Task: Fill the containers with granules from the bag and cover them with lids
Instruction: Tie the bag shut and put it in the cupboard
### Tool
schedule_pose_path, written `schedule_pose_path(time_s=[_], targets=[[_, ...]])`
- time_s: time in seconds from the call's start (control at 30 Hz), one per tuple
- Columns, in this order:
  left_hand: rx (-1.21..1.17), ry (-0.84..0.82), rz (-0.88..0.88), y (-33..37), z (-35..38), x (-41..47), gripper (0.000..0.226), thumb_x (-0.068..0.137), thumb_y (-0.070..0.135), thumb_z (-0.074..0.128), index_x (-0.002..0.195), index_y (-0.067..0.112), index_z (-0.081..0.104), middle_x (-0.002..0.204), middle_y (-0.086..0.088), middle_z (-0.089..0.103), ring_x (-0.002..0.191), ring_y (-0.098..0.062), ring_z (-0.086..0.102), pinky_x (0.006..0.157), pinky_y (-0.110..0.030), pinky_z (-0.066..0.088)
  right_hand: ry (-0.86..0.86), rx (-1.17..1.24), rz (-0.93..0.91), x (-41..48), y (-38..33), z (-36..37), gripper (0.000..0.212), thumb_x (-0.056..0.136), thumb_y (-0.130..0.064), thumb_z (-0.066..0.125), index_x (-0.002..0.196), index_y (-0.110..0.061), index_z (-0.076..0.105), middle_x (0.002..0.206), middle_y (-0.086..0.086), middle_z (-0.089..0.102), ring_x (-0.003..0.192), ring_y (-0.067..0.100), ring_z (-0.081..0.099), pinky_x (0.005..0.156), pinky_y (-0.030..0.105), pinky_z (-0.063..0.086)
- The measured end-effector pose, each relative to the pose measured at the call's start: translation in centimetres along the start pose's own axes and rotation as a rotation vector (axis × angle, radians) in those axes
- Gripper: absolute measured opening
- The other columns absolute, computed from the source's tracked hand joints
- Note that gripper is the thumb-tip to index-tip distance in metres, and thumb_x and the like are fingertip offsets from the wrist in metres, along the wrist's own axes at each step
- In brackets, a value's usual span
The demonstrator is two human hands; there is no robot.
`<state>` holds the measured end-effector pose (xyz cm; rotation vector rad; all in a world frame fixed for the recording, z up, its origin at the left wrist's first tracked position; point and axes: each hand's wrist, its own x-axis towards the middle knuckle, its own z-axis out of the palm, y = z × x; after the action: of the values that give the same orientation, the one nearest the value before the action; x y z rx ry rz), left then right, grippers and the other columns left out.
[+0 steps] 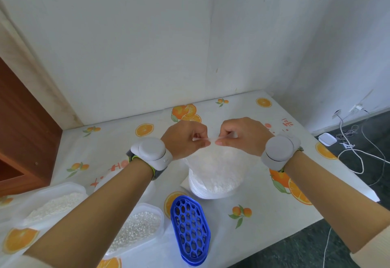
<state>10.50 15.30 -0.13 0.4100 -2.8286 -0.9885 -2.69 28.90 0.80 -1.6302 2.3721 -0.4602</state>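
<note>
Behind the blue lid (191,230), both hands, left hand (185,140) and right hand (244,135), pinch the granule bag (217,172) top, likely to open it.

Both hands, left hand (185,138) and right hand (244,135), raised, fingers pinched (nearly touching).

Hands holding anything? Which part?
Both: left hand and right hand each pinch the top edge of the clear plastic bag of white granules, at its mouth.
</note>
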Motion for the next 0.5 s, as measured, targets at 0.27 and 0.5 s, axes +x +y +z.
schedule_pose_path(time_s=[0.27, 0.5], targets=[[0.13, -0.024, 0.014, 0.3, -0.2, 0.2, 0.008, 0.088, 0.027, 0.056, 0.092, 0.023, 0.062, 0.088, 0.011, 0.055, 0.089, -0.016, 0.054, 0.079, -0.028, 0.042, 0.087, 0.047, -0.022, -0.7, 1.7, -0.5, 0.041, 0.08, -0.053, 0.056, 0.112, -0.028, 0.057, 0.099, -0.018, 0.052, 0.094, 0.004, 0.049, 0.09, 0.023, 0.025], [0.233, -0.015, 0.107, 2.5, 0.3, 1.5, 0.033, 0.086, 0.036, 0.059, 0.116, 0.023, 0.057, 0.096, 0.012, 0.05, 0.087, -0.007, 0.044, 0.077, -0.021, 0.036, 0.151, 0.307, 0.144, -3.9, 6.0, -2.0, 0.017, 0.085, -0.03, 0.06, 0.101, -0.026, 0.055, 0.103, -0.007, 0.056, 0.091, 0.006, 0.052, 0.075, 0.001, 0.038]])
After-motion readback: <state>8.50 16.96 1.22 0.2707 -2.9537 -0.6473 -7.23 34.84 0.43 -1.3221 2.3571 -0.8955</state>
